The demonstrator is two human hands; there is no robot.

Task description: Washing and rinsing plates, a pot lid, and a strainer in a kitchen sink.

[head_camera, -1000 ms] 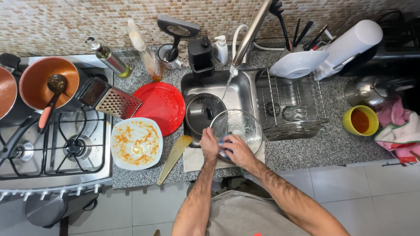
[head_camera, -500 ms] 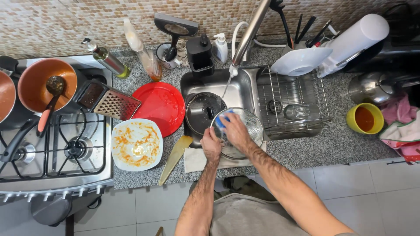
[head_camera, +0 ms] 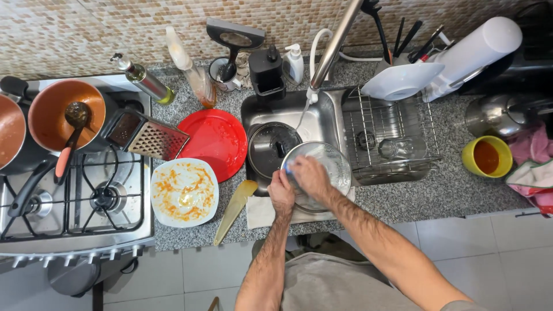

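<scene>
Gripping the near-left rim of a clear glass bowl (head_camera: 322,173) at the middle of the frame, the left hand (head_camera: 281,193) closed around the edge. Pressing down inside the bowl, the right hand (head_camera: 310,174), fingers curled over a blue sponge (head_camera: 286,167) that peeks out at the fingertips. Bowl tilted over the front edge of the steel sink (head_camera: 314,124), partly above a pale cloth (head_camera: 259,210) on the speckled counter (head_camera: 403,201). Just left of the bowl, in the basin, a dark pot lid (head_camera: 269,147); thin stream of water from the tap (head_camera: 337,40) falling beside it.

Right of centre, a wire drying rack (head_camera: 391,138) with a glass (head_camera: 394,148) lying in it and a white plate (head_camera: 403,80) propped at its back. Far right, a yellow cup (head_camera: 487,156) with brownish liquid, near a pink cloth (head_camera: 533,155).

Left of the sink, a red plate (head_camera: 213,141), below it a white square plate (head_camera: 184,192) smeared orange, and a pale spatula (head_camera: 233,210) at the counter's front edge. Leaning across the stove's edge, a box grater (head_camera: 147,135). Upper left, an orange-lined pan (head_camera: 55,112) holding a ladle (head_camera: 72,129) on the gas stove (head_camera: 75,201).
</scene>
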